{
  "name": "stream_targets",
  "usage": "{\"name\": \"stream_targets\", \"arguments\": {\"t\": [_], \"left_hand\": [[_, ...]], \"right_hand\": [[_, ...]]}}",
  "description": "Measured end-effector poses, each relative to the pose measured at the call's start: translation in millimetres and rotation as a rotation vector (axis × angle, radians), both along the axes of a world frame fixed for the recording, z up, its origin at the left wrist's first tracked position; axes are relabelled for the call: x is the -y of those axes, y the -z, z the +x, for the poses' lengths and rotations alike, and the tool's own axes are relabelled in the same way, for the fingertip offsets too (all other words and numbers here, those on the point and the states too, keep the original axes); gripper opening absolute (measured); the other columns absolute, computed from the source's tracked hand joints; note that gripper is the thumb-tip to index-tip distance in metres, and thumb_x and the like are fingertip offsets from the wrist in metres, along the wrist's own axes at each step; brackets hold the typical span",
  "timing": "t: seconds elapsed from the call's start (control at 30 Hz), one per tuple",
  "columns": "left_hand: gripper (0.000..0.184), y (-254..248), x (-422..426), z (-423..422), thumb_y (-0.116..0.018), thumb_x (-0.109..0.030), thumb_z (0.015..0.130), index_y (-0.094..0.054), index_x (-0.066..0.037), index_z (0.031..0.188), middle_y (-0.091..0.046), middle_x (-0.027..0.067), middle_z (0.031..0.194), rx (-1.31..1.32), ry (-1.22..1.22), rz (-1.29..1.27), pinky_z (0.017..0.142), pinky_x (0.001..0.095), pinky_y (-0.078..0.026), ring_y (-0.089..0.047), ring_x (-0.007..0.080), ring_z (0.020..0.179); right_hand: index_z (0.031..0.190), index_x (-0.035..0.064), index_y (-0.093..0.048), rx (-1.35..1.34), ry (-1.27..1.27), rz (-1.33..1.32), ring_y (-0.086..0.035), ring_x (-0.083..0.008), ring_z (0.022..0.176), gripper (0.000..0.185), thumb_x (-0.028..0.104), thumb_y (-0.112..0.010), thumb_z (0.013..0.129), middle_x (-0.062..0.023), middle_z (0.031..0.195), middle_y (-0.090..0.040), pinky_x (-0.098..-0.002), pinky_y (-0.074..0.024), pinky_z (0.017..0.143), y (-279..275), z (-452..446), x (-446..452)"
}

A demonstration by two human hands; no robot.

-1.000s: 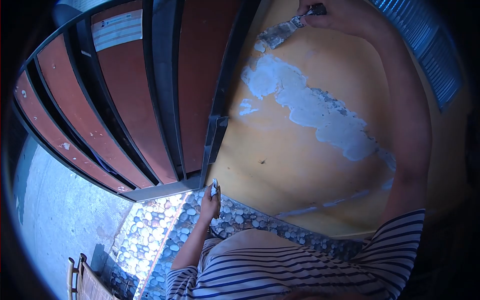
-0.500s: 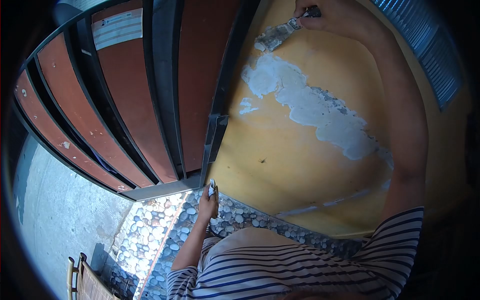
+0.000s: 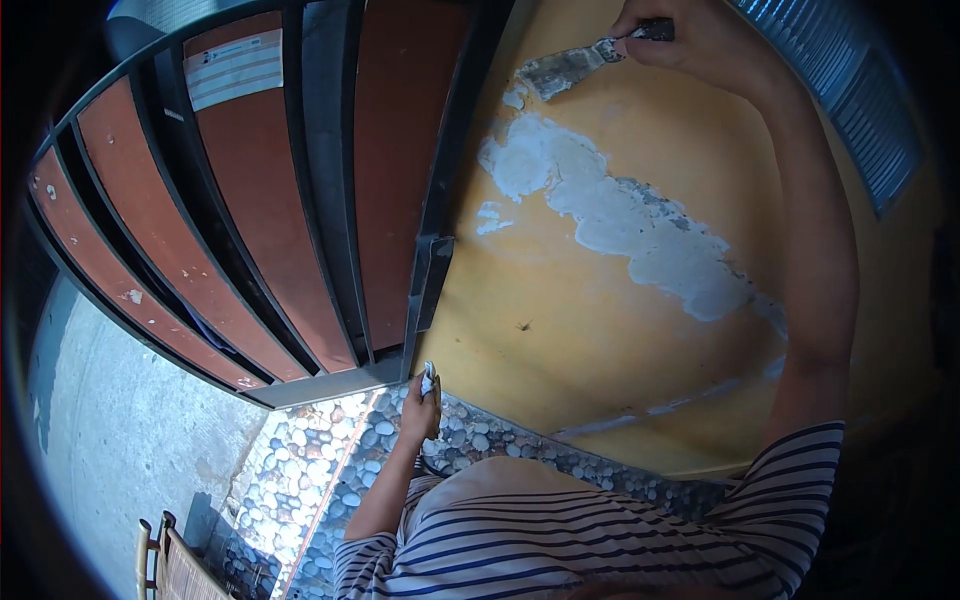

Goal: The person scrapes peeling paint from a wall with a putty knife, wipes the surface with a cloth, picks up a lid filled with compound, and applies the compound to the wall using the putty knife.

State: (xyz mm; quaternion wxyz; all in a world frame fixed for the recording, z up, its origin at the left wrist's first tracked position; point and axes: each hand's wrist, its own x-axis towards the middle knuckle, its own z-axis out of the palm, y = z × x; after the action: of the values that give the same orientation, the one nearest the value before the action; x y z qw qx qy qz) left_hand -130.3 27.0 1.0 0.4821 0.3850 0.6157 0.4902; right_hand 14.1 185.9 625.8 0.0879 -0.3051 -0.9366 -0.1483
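High on the yellow wall (image 3: 560, 330), my right hand (image 3: 675, 40) grips a putty knife (image 3: 565, 72) by its dark handle. The blade, smeared with pale filler, lies against the wall near a small white dab. Below it a long white filler patch (image 3: 640, 235) runs down to the right, with rough grey spots along its upper edge. Low by the gate's corner, my left hand (image 3: 420, 408) is closed around a small object with white stuff on its top; most of that object is hidden by the fingers.
A red-panelled gate (image 3: 250, 180) with dark bars and a paper label stands at the left. Pebble paving (image 3: 330, 450) and concrete (image 3: 130, 420) lie below. A bamboo chair (image 3: 180, 565) is at the bottom left, and a louvred window (image 3: 850, 100) at the upper right.
My right hand and the putty knife have moved slightly to the right along the wall, and more of the small white dab shows beside the blade. My left hand has barely shifted.
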Motion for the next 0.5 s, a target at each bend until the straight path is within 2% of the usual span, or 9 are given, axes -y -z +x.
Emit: {"name": "stream_targets", "arguments": {"t": [0.03, 0.1, 0.23, 0.33, 0.4, 0.5], "left_hand": [[0.043, 8, -1, 0, -0.047, -0.009, 0.092, -0.05, -0.012, 0.134, -0.063, 0.0099, 0.085, -0.001, 0.001, 0.001, 0.064, 0.0316, -0.05, -0.062, 0.0166, 0.07], [0.043, 18, -3, 0, -0.047, -0.009, 0.092, -0.05, -0.012, 0.135, -0.064, 0.01, 0.086, -0.02, -0.024, 0.042, 0.065, 0.0326, -0.05, -0.062, 0.0175, 0.07], [0.045, 5, -1, -5, -0.047, -0.008, 0.092, -0.049, -0.012, 0.136, -0.064, 0.0095, 0.085, -0.066, 0.006, 0.044, 0.065, 0.0327, -0.05, -0.062, 0.0178, 0.07], [0.045, 24, -5, -5, -0.047, -0.008, 0.091, -0.049, -0.012, 0.136, -0.064, 0.0093, 0.085, 0.071, 0.04, -0.07, 0.065, 0.032, -0.05, -0.062, 0.0172, 0.07], [0.045, 27, -7, -1, -0.046, -0.007, 0.091, -0.049, -0.012, 0.136, -0.062, 0.0078, 0.081, -0.058, -0.026, 0.128, 0.061, 0.0307, -0.049, -0.06, 0.0155, 0.066], [0.046, 12, -5, -2, -0.045, -0.007, 0.091, -0.048, -0.013, 0.137, -0.06, 0.0059, 0.077, -0.008, 0.014, 0.056, 0.057, 0.0301, -0.048, -0.058, 0.014, 0.062]], "right_hand": [[0.091, -0.0001, -0.07, -0.001, 0.001, 0.001, -0.068, -0.0308, 0.078, 0.021, 0.018, -0.068, 0.081, -0.0187, 0.088, -0.07, -0.0368, -0.0519, 0.072, 4, -4, 3], [0.092, -0.0002, -0.07, 0.066, 0.176, 0.043, -0.068, -0.031, 0.08, 0.021, 0.018, -0.065, 0.081, -0.0192, 0.088, -0.07, -0.0369, -0.0519, 0.073, 17, -12, 11], [0.092, -0.0007, -0.07, 0.006, 0.142, 0.041, -0.067, -0.0316, 0.083, 0.022, 0.017, -0.064, 0.081, -0.0205, 0.089, -0.069, -0.038, -0.0516, 0.075, 21, -12, 10], [0.093, -0.0015, -0.07, 0.022, 0.119, 0.05, -0.067, -0.0323, 0.086, 0.023, 0.017, -0.064, 0.081, -0.0214, 0.089, -0.069, -0.0388, -0.0512, 0.077, 20, -13, 13], [0.094, -0.0023, -0.069, 0.064, 0.167, 0.047, -0.067, -0.0331, 0.087, 0.024, 0.016, -0.065, 0.08, -0.0221, 0.09, -0.069, -0.0393, -0.0514, 0.079, 30, -20, 9], [0.095, -0.0023, -0.069, 0.05, 0.135, 0.09, -0.067, -0.0337, 0.088, 0.024, 0.016, -0.065, 0.08, -0.022, 0.091, -0.069, -0.0394, -0.0517, 0.08, 28, -18, 10]]}}
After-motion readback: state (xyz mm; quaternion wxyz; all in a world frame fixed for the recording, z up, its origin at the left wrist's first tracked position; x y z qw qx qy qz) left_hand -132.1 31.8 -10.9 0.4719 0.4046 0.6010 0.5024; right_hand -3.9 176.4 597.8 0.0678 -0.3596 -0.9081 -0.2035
